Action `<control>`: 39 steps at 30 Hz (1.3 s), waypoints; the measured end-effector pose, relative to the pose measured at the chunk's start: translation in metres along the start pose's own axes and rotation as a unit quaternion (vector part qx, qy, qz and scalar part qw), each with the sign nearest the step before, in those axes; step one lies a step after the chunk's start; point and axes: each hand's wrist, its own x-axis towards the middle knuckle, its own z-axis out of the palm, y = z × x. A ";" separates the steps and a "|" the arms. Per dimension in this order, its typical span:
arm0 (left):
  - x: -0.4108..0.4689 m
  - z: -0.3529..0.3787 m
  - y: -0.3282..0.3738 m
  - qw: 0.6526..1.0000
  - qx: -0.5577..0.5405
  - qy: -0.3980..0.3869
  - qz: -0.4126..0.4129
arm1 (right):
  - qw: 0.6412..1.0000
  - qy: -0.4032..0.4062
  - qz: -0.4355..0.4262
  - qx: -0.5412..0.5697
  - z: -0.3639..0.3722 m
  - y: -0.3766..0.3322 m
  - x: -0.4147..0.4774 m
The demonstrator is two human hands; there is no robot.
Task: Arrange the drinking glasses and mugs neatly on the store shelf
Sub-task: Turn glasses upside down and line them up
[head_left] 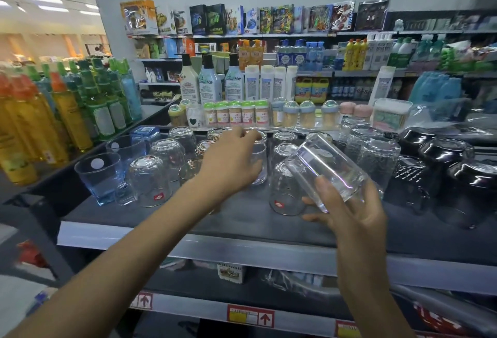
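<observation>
**Glassware Status on Shelf**

My right hand (349, 208) holds a clear tumbler (326, 170) tilted above the dark shelf (242, 219). My left hand (231, 160) grips a straight glass (259, 165) standing mid-shelf. Rounded clear glasses (149, 180) stand inverted in rows. Blue tumblers (100, 176) stand upright at left; textured glasses (376, 157) and black glasses (443, 154) at right.

Shelf (242, 219): upright tumblers (99, 176) at left end, rows of inverted glasses (149, 180) to their right, bowls (443, 154) at right end, jars (236, 114) in a row behind. Spray bottles (67, 111) on adjoining shelf further left. Left hand (231, 162) grips middle glass (259, 168); right hand (352, 211) holds tilted glass (326, 170) above front inverted glasses
</observation>
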 end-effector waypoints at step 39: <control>-0.074 -0.095 -0.056 0.927 -0.302 0.203 -0.086 | 0.631 -0.358 -0.157 -0.670 0.117 -0.007 0.162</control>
